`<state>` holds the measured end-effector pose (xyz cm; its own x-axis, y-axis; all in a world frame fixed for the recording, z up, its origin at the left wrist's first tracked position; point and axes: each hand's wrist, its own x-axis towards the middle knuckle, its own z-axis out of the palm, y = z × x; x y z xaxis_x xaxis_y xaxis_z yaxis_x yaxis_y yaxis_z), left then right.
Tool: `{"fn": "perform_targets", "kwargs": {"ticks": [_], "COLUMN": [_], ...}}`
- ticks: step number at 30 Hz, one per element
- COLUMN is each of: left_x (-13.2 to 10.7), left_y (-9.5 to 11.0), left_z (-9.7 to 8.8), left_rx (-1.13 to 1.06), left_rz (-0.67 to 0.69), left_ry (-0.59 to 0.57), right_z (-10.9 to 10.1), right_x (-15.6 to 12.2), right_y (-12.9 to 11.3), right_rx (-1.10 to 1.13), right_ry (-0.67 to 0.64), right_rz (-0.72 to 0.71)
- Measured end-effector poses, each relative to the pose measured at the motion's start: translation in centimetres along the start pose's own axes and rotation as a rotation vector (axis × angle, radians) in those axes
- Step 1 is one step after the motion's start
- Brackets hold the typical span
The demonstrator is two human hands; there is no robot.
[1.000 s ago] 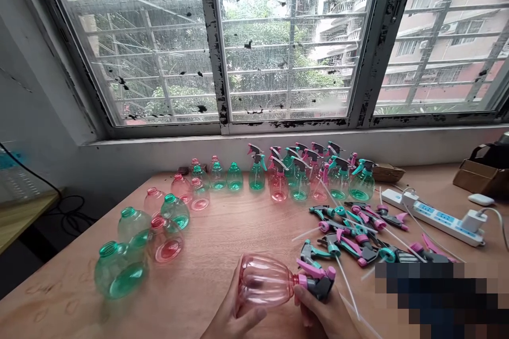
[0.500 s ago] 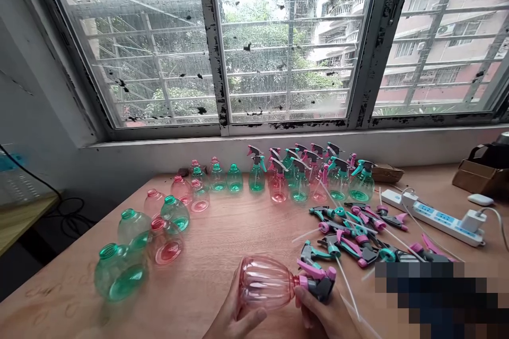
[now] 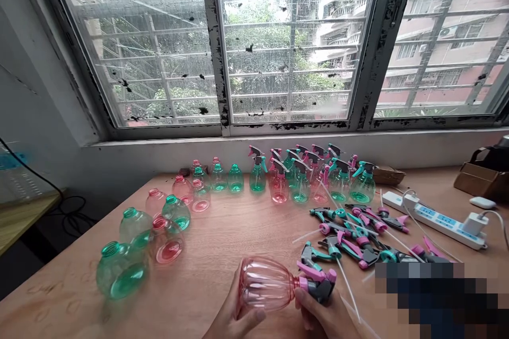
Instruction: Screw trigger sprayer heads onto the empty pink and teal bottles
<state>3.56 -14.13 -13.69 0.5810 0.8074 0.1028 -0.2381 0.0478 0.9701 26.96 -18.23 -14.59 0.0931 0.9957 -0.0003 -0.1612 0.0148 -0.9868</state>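
Note:
A pink clear plastic bottle [image 3: 264, 284] lies on its side just above the wooden table [image 3: 222, 233], held between both hands. My left hand [image 3: 233, 315] wraps round the bottle's body from below. My right hand [image 3: 322, 315] is closed on the pink and grey trigger spray head [image 3: 318, 279] sitting on the bottle's neck. A loose pile of pink and teal spray heads [image 3: 358, 233] with white dip tubes lies just right of my hands.
Open pink and green bottles [image 3: 159, 222] stand at the left. Finished spray bottles [image 3: 310, 177] stand in rows by the window wall. A white power strip [image 3: 433, 220] with cables and a cardboard box [image 3: 481, 177] sit at the right. A blurred patch covers the lower right.
Both hands keep hold of the bottle and spray head at the same spot. The view has shifted very slightly; nothing else moved.

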Motion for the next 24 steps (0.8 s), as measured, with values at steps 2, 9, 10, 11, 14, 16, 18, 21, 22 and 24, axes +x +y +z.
{"fn": "perform_targets", "kwargs": {"ticks": [2, 9, 10, 11, 14, 16, 18, 21, 22, 24], "left_x": [0.1, -0.3, -0.3, -0.3, 0.0, 0.2, 0.3, 0.1, 0.0, -0.2], "left_y": [0.2, -1.4, -1.6, -1.8, -1.9, -1.5, -1.0, -0.4, -0.3, -0.5], "left_z": [0.0, -0.6, -0.7, -0.8, -1.0, -0.9, -0.6, -0.2, 0.0, 0.0], "left_rx": [0.008, 0.068, 0.063, 0.059, 0.054, 0.037, 0.016, 0.023, 0.031, 0.053], "left_rz": [0.006, 0.011, 0.024, 0.038, 0.040, 0.019, 0.013, 0.011, 0.002, -0.009], "left_ry": [-0.008, 0.052, 0.055, 0.057, 0.030, 0.013, -0.005, -0.012, 0.000, 0.043], "right_z": [0.0, 0.3, 0.3, 0.4, 0.4, 0.4, 0.4, 0.4, 0.4, 0.4], "right_x": [0.0, 0.0, 0.0, -0.1, -0.1, -0.1, -0.1, -0.1, -0.1, 0.0], "right_y": [0.0, -0.2, -0.2, -0.2, -0.5, -0.6, -0.7, -0.6, -0.6, -0.5], "right_rx": [-0.014, 0.035, 0.043, 0.050, 0.065, 0.064, 0.075, 0.119, 0.130, 0.139], "right_ry": [0.003, 0.043, 0.052, 0.062, 0.071, 0.055, 0.045, 0.066, 0.076, 0.074], "right_rz": [0.002, 0.011, 0.014, 0.015, 0.004, -0.008, -0.024, -0.048, -0.050, -0.054]}}
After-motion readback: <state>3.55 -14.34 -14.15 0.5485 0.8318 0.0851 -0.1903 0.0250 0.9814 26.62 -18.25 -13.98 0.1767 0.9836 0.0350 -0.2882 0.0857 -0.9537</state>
